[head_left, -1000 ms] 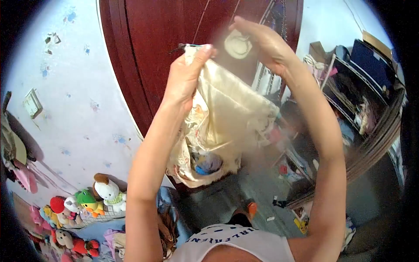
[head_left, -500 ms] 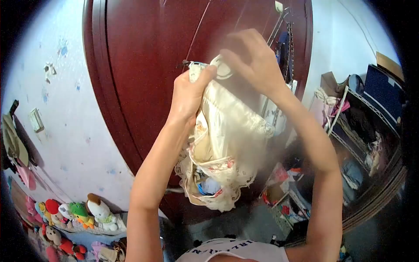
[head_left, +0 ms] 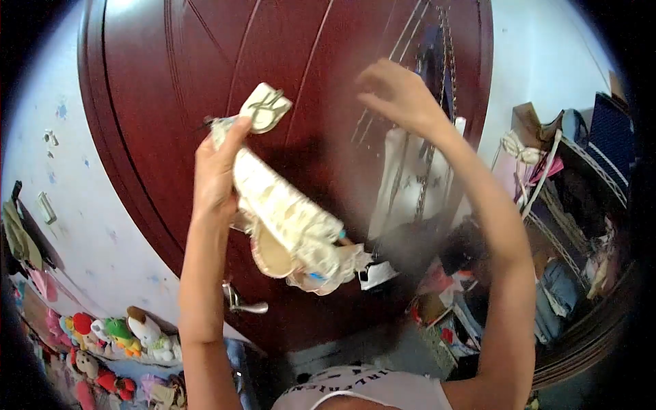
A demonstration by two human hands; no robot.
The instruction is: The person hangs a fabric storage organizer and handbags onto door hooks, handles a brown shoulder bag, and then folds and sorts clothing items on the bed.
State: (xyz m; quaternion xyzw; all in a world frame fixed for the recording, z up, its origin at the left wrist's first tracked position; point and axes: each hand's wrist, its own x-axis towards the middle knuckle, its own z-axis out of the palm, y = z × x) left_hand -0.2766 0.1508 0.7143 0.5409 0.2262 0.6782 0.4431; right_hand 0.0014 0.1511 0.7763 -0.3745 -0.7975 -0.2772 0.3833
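My left hand (head_left: 219,171) is closed around the top of a cream, lace-trimmed fabric bag (head_left: 287,205), which hangs tilted down to the right in front of the door. Above my left thumb, a pale flat tab (head_left: 265,109) with thin dark lines sticks up; how it joins the bag is hidden. Small blue and white things show in the bag's lower folds. To the right and higher, my right hand (head_left: 400,92) is apart from the bag, its fingers loosely bent and spread with nothing visible in them. A blurred patch covers the area around it.
A dark red door (head_left: 307,82) with a metal handle (head_left: 246,301) stands ahead. Chains and a white bag (head_left: 403,184) hang at its right. A loaded wire rack (head_left: 588,171) is on the right. Plush toys (head_left: 147,331) line the lower left.
My left hand and the fabric bag have moved left and a little lower, and the bag has swung sideways. My right hand has come away from the bag's top.
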